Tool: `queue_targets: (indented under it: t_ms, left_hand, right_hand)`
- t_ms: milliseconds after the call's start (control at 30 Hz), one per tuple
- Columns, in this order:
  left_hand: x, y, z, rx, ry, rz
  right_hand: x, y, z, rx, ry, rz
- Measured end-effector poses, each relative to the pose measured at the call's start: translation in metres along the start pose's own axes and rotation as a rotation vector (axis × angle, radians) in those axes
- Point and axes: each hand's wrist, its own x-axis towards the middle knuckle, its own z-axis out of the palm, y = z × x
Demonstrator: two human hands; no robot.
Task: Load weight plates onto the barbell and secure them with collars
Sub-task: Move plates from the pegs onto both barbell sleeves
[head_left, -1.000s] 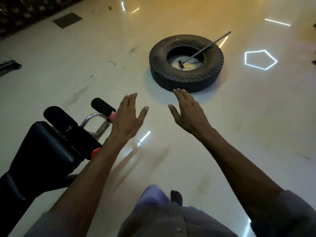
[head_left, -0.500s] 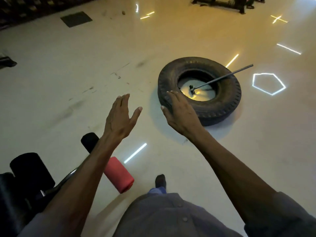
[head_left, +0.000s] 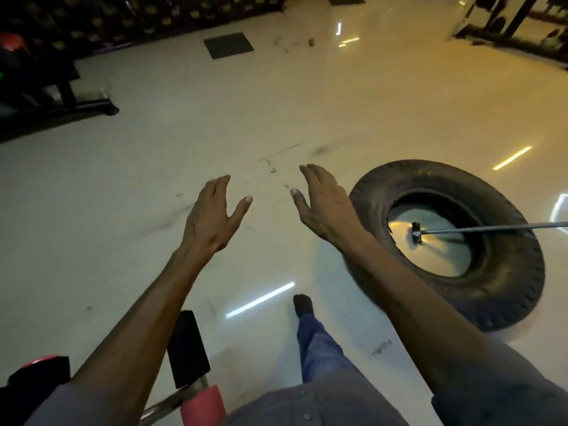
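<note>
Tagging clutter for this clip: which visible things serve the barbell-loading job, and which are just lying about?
Job-related:
- left hand, open, empty
- right hand, open, empty
- no barbell, plates or collars clearly visible

Lying about:
- tyre
- long-handled hammer resting in it
- bench rollers

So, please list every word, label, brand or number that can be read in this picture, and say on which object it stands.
None can be read.
Worn black rubber tyre: tread only, no legible sidewall marking.
Dark racks along the far wall: yellowish spots, too blurred to read.
Glossy pale floor: only light reflections, no signs.
</note>
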Motion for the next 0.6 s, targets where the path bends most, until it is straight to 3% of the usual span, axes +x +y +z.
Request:
queue_targets:
  t_ms: [267, 600]
  left_hand:
    - [0.161, -0.057, -0.035, 0.005, 0.122, -0.241]
    - [0.289, -0.213, -0.095, 0.016, 0.301, -0.511]
  right_hand:
    - [0.226, -0.033, 0.027, 0.036, -0.106, -0.205]
    - [0.451, -0.161, 0.126, 0.05, -0.234, -0.503]
